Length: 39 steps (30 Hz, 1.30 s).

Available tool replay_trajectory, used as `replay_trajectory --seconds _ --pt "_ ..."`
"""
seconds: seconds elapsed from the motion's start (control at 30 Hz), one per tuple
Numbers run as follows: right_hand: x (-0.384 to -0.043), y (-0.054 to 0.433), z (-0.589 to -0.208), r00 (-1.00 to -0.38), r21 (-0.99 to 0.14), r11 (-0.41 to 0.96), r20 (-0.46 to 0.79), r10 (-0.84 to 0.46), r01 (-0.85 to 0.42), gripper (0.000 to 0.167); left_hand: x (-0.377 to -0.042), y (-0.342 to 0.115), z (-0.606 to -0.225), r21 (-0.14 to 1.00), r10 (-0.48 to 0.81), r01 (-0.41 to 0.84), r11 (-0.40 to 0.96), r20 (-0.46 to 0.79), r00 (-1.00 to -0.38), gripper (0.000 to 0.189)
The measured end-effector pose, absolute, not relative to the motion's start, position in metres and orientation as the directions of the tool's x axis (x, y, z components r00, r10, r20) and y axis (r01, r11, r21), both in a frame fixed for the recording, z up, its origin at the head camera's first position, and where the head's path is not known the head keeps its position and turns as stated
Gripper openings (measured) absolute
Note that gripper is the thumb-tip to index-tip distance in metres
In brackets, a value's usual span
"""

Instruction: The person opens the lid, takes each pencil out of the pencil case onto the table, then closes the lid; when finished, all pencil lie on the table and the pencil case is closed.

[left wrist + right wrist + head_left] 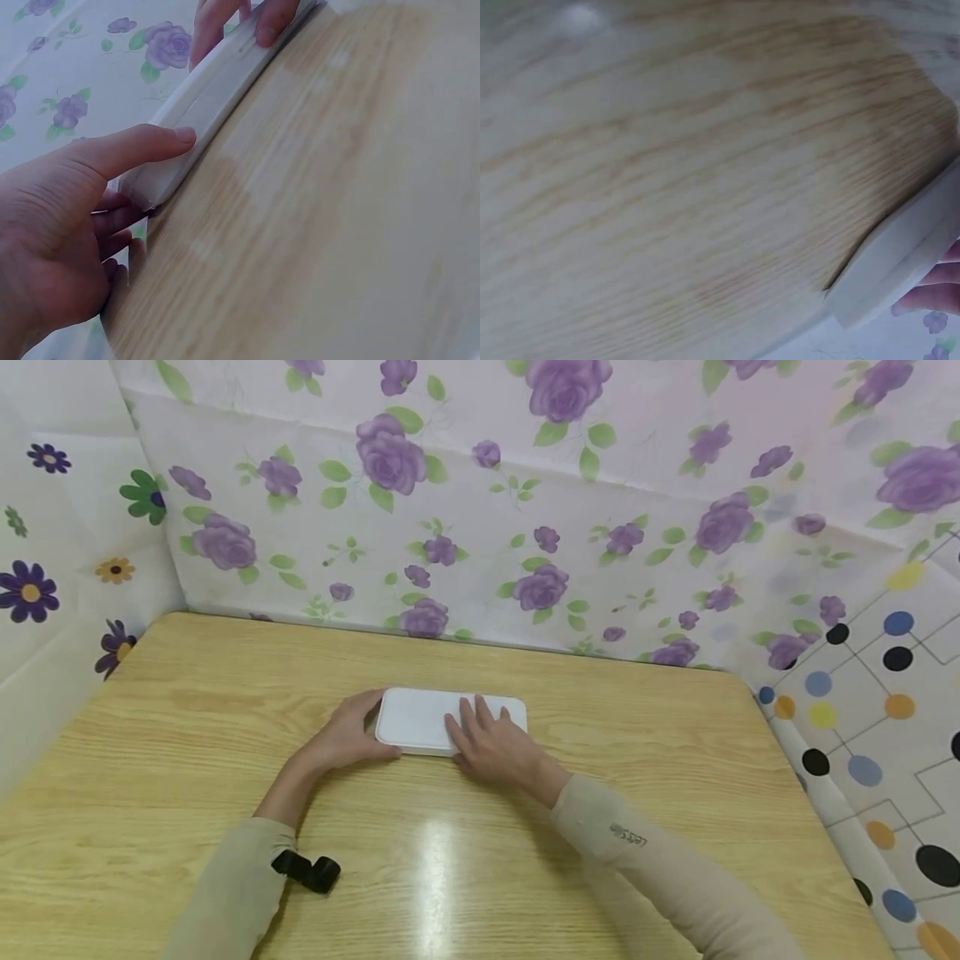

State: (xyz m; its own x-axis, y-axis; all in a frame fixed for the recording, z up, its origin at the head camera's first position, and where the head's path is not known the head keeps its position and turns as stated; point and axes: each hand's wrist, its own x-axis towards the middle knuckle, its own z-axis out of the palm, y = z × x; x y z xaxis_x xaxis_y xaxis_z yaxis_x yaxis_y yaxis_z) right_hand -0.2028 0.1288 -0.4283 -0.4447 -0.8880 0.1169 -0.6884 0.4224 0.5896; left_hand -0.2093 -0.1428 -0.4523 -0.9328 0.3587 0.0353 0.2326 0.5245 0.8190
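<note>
Sleeves [232, 885] in beige lie closest to you, a black device [326, 875] by the left one. Beyond them, your left hand [347, 732] grips the left end of a white box [420, 714], thumb along its near side. Your right hand [495, 749] lies across the box's right half, fingers spread over the top (the thumb meets the near side); it seems to rest rather than clasp, though the dim right wrist view makes that hard to confirm. The box lies flat on the wood-grain table [637, 760], towards its far edge, and behind that stands a purple-flowered sheet [465, 518].
</note>
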Motion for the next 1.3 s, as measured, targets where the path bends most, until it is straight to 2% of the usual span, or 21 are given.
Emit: replay_trajectory --seconds 0.23,0.5,0.67,0.83,0.97,1.13,1.3 --pt "-0.203 0.129 -0.429 -0.402 0.668 0.350 0.083 -0.912 -0.657 0.037 -0.209 -0.140 -0.448 0.822 0.350 0.209 0.531 0.012 -0.937 0.097" --pt "-0.200 0.127 -0.431 -0.401 0.685 0.342 0.080 -0.913 -0.643 0.038 -0.208 -0.136 -0.449 0.817 0.341 0.219 0.533 0.030 -0.940 0.092" --pt "-0.201 0.131 -0.430 -0.366 0.675 0.333 0.099 -0.925 -0.659 0.038 -0.207 -0.137 -0.451 0.811 0.333 0.210 0.546 0.020 -0.943 0.094" --pt "-0.207 0.140 -0.425 -0.328 0.557 0.386 0.206 -0.922 -0.735 0.043 -0.207 -0.139 -0.452 0.809 0.339 0.204 0.552 0.007 -0.941 0.097" --pt "-0.213 0.147 -0.419 -0.337 0.448 0.425 0.264 -0.903 -0.787 0.047 -0.207 -0.142 -0.451 0.814 0.330 0.169 0.556 -0.030 -0.944 0.100" --pt "-0.215 0.157 -0.412 -0.408 0.366 0.453 0.197 -0.892 -0.813 0.045 -0.208 -0.144 -0.451 0.815 0.329 0.157 0.558 -0.043 -0.943 0.101" --pt "-0.207 0.174 -0.408 -0.475 0.230 0.501 0.162 -0.865 -0.834 0.043 -0.208 -0.146 -0.451 0.826 0.345 0.176 0.535 -0.023 -0.938 0.099"
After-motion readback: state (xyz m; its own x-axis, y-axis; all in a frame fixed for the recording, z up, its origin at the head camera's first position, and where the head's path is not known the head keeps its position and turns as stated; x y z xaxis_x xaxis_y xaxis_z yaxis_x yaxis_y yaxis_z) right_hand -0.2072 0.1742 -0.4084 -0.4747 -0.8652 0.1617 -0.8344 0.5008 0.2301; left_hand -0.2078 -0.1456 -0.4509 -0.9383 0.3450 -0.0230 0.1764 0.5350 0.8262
